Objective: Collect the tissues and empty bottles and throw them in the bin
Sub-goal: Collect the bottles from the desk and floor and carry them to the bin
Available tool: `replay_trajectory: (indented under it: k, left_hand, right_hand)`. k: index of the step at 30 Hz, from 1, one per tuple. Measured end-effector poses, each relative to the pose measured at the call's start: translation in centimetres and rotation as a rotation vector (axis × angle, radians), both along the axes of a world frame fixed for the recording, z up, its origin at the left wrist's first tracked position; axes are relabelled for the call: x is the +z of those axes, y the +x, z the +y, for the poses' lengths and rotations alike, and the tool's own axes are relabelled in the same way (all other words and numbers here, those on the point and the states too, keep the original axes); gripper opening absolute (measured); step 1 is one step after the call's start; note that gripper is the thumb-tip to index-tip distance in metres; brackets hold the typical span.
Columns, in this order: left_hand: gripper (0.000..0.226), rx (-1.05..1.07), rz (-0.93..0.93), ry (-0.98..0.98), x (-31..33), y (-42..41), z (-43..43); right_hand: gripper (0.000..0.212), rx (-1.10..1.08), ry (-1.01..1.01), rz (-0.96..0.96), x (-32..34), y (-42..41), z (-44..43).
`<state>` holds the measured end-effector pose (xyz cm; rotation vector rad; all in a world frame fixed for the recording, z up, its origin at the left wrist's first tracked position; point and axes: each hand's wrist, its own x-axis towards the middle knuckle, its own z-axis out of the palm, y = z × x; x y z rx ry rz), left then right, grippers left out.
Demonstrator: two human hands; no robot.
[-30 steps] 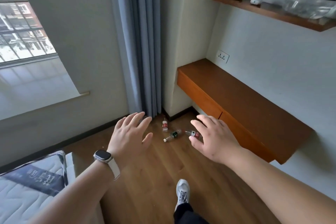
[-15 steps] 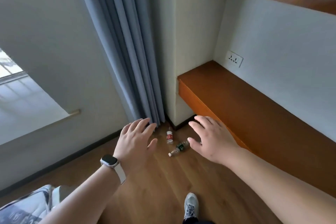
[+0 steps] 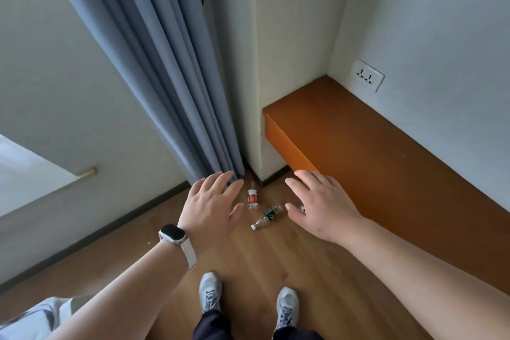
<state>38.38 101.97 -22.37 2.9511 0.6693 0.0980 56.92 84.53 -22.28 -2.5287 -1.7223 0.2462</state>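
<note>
Our left hand (image 3: 209,207) and right hand (image 3: 323,207) spread open at centre frame, holding nothing; in the gap between them, a red-label bottle (image 3: 252,197) and green-label bottle (image 3: 266,215) on the wooden floor (image 3: 276,262)

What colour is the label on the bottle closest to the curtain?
Red; the bottle shows best in the head view.

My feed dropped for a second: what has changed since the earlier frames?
The person has stepped closer to the corner by the curtain. The left hand and right hand stay spread open above the floor, holding nothing. Nothing was picked up: the red-label bottle and green-label bottle lie where they were; a third bottle is mostly hidden behind the right hand.
</note>
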Motion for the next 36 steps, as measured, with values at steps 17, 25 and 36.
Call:
replay_trajectory:
  k: [17, 25, 36]
  left_hand:
    - [0.046, -0.186, 0.165, -0.236, -23.9, 7.7, 12.8]
    - [0.051, -0.273, 0.160, -0.239, -47.5, 12.8, 13.6]
    - [0.056, -0.255, 0.296, -0.256, -76.8, 19.1, 11.1]
  right_hand:
    - [0.055, -0.291, -0.157, 0.100, -22.2, 1.9, 10.7]
    - [0.054, -0.312, -0.175, 0.081, -45.9, 6.1, 12.1]
    - [0.057, -0.320, -0.323, -0.015, -74.2, 14.6, 8.9]
